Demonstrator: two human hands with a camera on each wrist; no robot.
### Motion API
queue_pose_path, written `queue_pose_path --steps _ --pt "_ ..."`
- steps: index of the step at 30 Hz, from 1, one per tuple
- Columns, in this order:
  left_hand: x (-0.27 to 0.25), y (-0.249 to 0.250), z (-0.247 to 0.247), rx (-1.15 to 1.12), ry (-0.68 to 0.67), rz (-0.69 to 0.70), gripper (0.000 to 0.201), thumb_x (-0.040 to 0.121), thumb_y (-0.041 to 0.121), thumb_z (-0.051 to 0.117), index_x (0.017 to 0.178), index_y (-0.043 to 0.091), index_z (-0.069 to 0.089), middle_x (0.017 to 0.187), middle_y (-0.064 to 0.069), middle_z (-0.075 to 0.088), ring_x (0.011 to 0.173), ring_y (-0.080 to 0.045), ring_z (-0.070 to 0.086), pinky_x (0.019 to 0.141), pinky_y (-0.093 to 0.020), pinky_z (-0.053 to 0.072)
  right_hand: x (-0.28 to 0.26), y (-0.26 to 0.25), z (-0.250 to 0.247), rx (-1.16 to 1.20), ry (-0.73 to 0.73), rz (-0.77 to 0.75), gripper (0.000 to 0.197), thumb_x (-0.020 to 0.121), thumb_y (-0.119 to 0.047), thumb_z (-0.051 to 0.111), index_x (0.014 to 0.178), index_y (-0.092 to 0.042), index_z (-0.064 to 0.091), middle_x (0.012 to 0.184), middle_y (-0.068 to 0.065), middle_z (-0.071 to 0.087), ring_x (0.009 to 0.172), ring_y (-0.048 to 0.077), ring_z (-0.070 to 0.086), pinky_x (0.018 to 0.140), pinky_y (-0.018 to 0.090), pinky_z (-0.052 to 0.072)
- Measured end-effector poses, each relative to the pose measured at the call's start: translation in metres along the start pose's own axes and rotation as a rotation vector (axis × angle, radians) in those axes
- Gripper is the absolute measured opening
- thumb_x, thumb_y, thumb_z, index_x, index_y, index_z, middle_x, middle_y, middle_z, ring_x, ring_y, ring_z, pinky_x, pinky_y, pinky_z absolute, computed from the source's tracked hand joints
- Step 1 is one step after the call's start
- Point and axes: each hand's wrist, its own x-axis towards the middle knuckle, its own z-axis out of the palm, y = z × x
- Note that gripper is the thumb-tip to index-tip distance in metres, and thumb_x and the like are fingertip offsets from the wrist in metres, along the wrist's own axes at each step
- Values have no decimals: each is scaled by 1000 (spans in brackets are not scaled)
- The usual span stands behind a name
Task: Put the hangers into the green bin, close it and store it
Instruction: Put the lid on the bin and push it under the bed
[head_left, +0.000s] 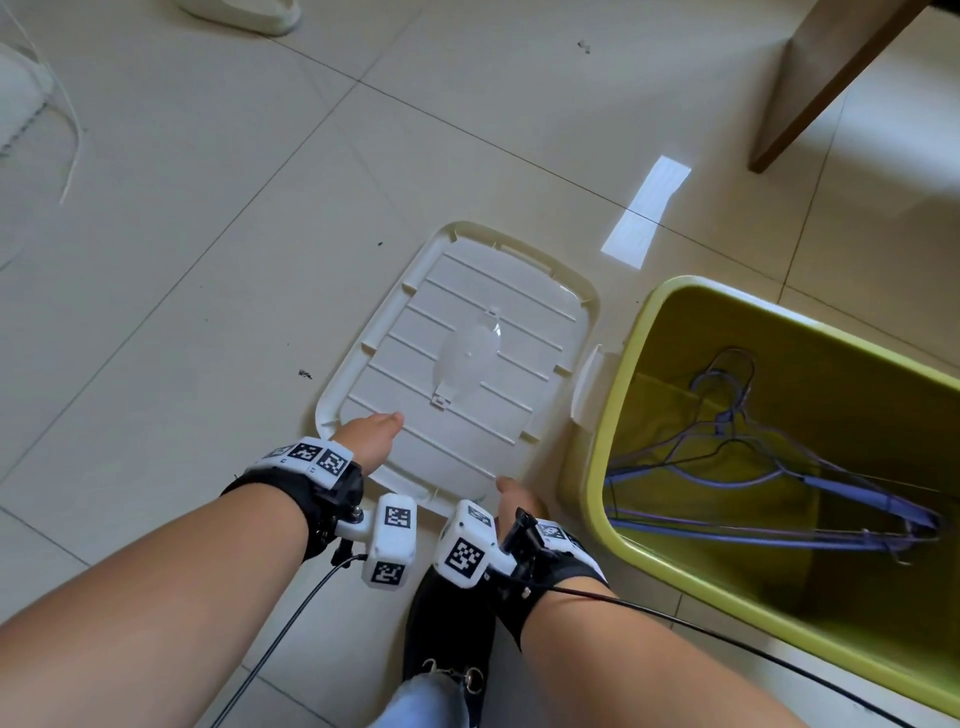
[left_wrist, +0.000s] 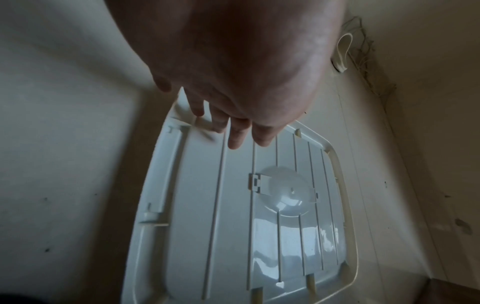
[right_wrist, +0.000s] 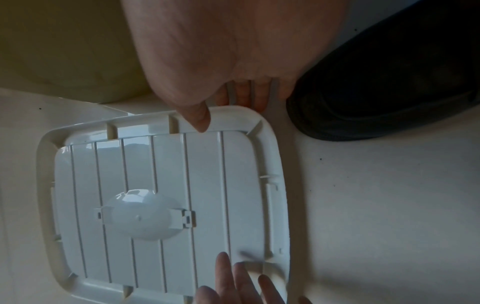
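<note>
Hangers (head_left: 769, 467) already in bin (head_left: 618, 415). Lid (head_left: 457, 358) upside down on floor, left of bin. My left hand (head_left: 371, 434) flat on near corner, fingers straight. Right hand (head_left: 517, 496) pinches near rim, thumb on top. Lid looks light, stiff, slick; I'd grip opposite rims.

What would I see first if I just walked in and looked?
A big white lid lies underside up on the floor, with the left hand and right hand at its near corners. To its right stands the open green bin, with purple hangers inside.
</note>
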Motion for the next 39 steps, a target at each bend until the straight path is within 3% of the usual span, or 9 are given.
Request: queue_pose_path --steps 2,6,13,15,18,25,31,35,39 --pt "3 -4 -2 46 11 68 49 100 0 17 148 2 22 156 -19 28 138 -34 37 109 -38 30 7 6 -1 144 8 18 52 90 -35 54 122 5 55 134 23 55 101 22 62 94 29 48" --pt "6 -9 -3 31 -29 84 48 102 4 15 150 2 18 158 -18 23 142 -33 31 112 -36 27 5 7 3 244 -28 63 66 82 -42 62 129 3 52 122 18 59 109 31 60 102 43 44" --pt "9 -12 -11 31 -16 117 50 100 -1 18 150 2 17 160 -17 18 146 -30 23 115 -35 23 -3 2 3 398 -107 11 28 93 -29 55 87 -2 61 76 9 61 75 27 62 75 43 53" --pt "6 -11 -11 74 -60 144 46 103 9 25 149 4 24 160 -16 20 147 -29 22 115 -33 21 -3 0 9 384 -97 -71 33 88 -33 61 101 -3 67 81 7 67 87 28 67 94 50 51" --pt "9 -19 -11 185 -128 241 57 96 29 45 150 15 29 163 -10 8 149 -27 17 118 -38 18 1 -1 16 363 -130 -40 33 86 -29 63 111 -9 57 101 12 68 92 30 66 84 46 56" --pt "1 -32 -30 175 -185 286 101 73 2 65 152 37 13 164 4 -3 147 -27 24 103 -30 39 -44 -27 14 459 -207 -132 23 99 -11 45 122 -8 49 102 16 62 108 36 62 91 47 52" --pt "-21 -13 -55 153 31 396 101 69 12 80 151 30 24 158 -4 28 140 -27 35 115 -38 31 -102 -63 14 368 -307 -254 8 97 -21 49 93 -13 51 102 10 62 95 26 64 66 31 50" --pt "-51 6 -79 318 376 551 68 79 34 71 140 40 41 152 9 40 143 -18 32 119 -42 16 -142 -81 0 396 -330 -396 27 95 -27 51 116 -10 57 100 3 68 83 18 67 88 36 48" --pt "-95 29 -98 314 508 777 49 89 13 59 132 34 56 144 6 52 140 -19 38 119 -38 15 -189 -94 -25 429 -330 -504 25 94 -30 54 108 -11 59 106 4 68 80 17 68 76 32 50"
